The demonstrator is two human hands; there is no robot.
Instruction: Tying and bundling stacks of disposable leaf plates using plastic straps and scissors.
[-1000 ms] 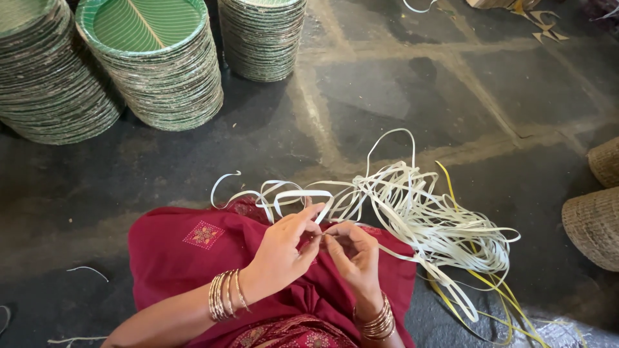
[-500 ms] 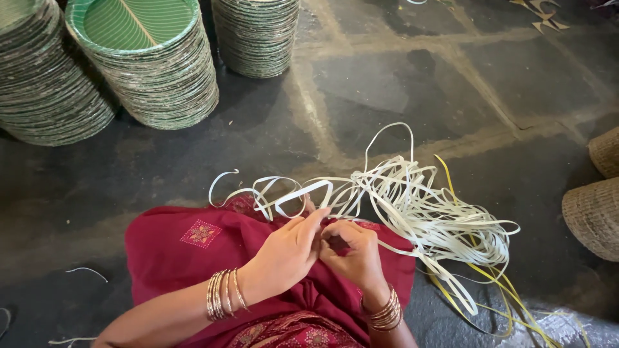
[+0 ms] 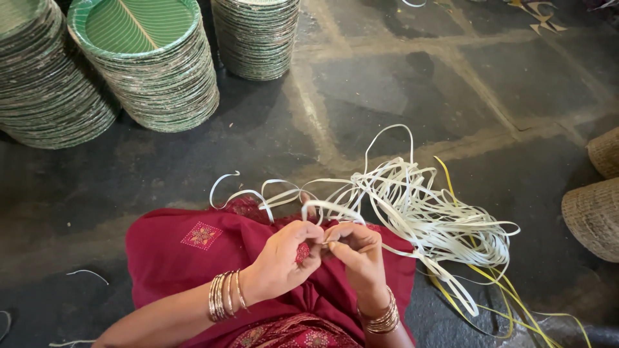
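Note:
My left hand (image 3: 284, 258) and my right hand (image 3: 356, 252) meet over my lap, fingertips pinched together on a thin white strip (image 3: 327, 207) that loops up just above them. The strip runs into a tangled heap of white strips (image 3: 431, 212) lying on the floor to my right, with a few yellow strips (image 3: 516, 308) mixed in below it. Both wrists wear gold bangles. A dark red cloth (image 3: 174, 254) covers my lap under the hands.
Three tall stacks of green round plates stand at the top: left (image 3: 39, 90), middle (image 3: 151, 61), right (image 3: 256, 35). Two woven baskets (image 3: 593, 216) sit at the right edge. The floor is dark stone with pale joints. Loose strip scraps lie at the lower left.
Both hands have drawn closer together and lower over the lap, pinching the strip tighter. The view has shifted slightly downward.

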